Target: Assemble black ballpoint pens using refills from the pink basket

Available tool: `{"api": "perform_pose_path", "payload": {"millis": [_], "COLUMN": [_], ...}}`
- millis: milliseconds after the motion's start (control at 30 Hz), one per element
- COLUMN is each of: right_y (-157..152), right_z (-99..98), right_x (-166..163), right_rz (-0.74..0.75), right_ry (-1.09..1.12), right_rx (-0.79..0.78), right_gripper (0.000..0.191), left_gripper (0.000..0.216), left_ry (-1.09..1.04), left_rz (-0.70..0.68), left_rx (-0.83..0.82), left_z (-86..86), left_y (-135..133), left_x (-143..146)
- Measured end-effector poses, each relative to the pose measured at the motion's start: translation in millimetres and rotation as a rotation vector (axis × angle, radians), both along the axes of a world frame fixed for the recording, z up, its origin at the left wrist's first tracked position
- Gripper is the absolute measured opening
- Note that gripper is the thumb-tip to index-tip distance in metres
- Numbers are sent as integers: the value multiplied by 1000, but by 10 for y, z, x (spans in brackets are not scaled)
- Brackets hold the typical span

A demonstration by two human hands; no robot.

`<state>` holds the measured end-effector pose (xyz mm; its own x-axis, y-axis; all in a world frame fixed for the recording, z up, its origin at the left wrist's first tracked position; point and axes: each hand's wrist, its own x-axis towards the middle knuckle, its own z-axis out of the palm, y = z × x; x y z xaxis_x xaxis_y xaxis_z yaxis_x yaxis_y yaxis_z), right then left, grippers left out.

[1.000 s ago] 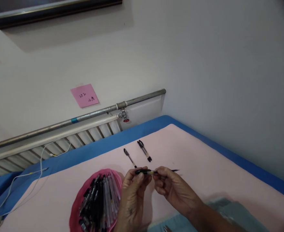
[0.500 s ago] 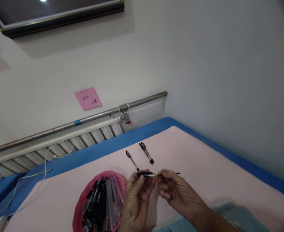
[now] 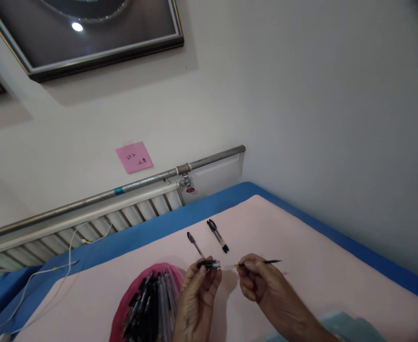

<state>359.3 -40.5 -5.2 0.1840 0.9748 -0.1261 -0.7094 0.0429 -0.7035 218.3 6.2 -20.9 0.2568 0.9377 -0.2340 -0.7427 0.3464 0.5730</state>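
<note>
My left hand [image 3: 196, 297] pinches a pen part [image 3: 209, 264], black with a clear end, above the pink sheet. In the fingers of my right hand [image 3: 261, 278] is a thin pen refill [image 3: 273, 261], its dark end pointing right. A yellow band and a clear tail show on the refill's left side, lined up with the pen part; whether the tail is still inside it I cannot tell. A black-capped pen [image 3: 194, 243] lies just beyond my left hand. Farther back, two more pens [image 3: 217, 236] lie side by side. Left of my left hand stands a pink basket [image 3: 118, 316] of pens and clear barrels.
A pink sheet [image 3: 283, 232] covers the table over a blue cloth [image 3: 230, 194]. Behind run a radiator [image 3: 137, 210] and a metal pipe [image 3: 152, 179]. A white cable [image 3: 68, 251] trails at left. Light blue fabric [image 3: 351, 325] lies near the right forearm.
My hands have drawn apart, exposing the refill's clear tail between them, with more dark refill past my right hand. The camera view has tilted up slightly.
</note>
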Motion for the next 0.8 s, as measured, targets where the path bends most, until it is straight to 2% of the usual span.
{"api": "perform_pose_path", "payload": {"millis": [133, 267, 533, 700, 800], "right_y": [-23, -24, -70, -102, -104], "right_z": [44, 53, 51, 93, 101], "right_x": [-7, 9, -24, -23, -5], "right_rz": [-60, -78, -132, -172, -196], "right_ry": [-190, -292, -604, -609, -601], "right_rx": [28, 37, 44, 107, 91], "right_gripper": [17, 17, 14, 16, 18], "left_gripper": [11, 12, 11, 13, 15], "left_ry": [6, 5, -24, -44, -36], "left_rz": [-6, -36, -52, -35, -32], "left_rx": [-23, 2, 10, -51, -68], "left_z": [11, 12, -55, -68, -49], "left_y": [-29, -43, -33, -38, -45], "left_x": [33, 46, 57, 59, 54]}}
